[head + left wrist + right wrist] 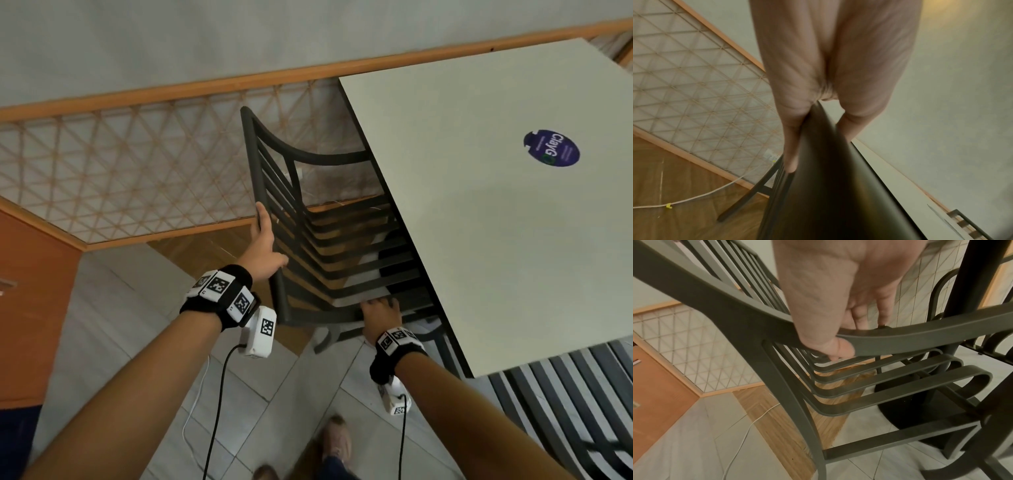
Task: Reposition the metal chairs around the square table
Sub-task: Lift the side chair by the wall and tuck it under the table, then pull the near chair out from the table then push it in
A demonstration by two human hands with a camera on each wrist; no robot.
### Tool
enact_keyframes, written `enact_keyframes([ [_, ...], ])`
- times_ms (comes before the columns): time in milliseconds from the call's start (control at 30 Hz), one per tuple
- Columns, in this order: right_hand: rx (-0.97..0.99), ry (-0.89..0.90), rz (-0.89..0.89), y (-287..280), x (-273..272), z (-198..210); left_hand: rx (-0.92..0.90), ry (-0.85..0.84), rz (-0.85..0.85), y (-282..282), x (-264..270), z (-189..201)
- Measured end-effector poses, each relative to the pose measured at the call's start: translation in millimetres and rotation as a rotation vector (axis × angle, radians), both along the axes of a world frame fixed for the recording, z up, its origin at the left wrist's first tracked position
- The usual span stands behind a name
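A dark metal chair (325, 159) with a slatted seat and back stands with its seat partly under the pale square table (479, 222). My left hand (270, 240) grips the side rail of the chair's back; in the left wrist view its fingers (791, 146) and thumb straddle that rail (828, 162). Lower down, my right hand (380, 306) holds the near side rail of the seat. In the right wrist view its fingers (859, 316) curl over the rail (910, 335) and the thumb sits beneath it.
A second slatted chair (548, 394) sits at the table's near right side. The black table pedestal (970, 280) rises just beyond the seat. A lattice screen (137, 164) stands behind, and a white cable (191, 411) runs over the floor. My shoes (337, 442) are below.
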State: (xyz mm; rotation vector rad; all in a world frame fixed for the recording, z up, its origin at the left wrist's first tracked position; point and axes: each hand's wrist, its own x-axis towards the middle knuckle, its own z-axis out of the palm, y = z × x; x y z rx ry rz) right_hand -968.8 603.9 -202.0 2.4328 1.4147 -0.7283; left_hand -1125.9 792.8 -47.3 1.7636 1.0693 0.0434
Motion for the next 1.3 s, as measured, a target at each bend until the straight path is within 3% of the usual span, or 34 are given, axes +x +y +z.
enact_keyframes([
  [267,0.135,0.069,-0.114,-58.2,-29.7,58.0,0.060,0.044,-0.026,-81.2,-42.6,-1.5],
  [533,0.175,0.170,-0.319,-197.5,-62.4,117.4,0.111,-0.083,0.092,-196.5,-89.4,16.4],
  [733,0.204,0.194,-0.487,-311.3,-32.0,157.5,0.061,-0.094,-0.090,-306.6,-81.5,30.7],
  [866,0.211,0.176,-0.595,-376.6,16.3,177.6,0.027,-0.131,-0.198,-368.2,-37.8,26.8],
  [1000,0.215,0.132,-0.637,-442.0,85.6,194.5,0.002,-0.173,-0.268,-423.2,39.7,26.8],
  [1100,0.240,0.130,-0.686,-494.3,148.8,203.2,-0.048,-0.209,-0.174,-464.4,104.3,26.1],
  [1299,0.261,0.155,-0.727,-573.2,265.2,214.2,-0.320,-0.133,0.102,-546.6,216.7,7.7],
])
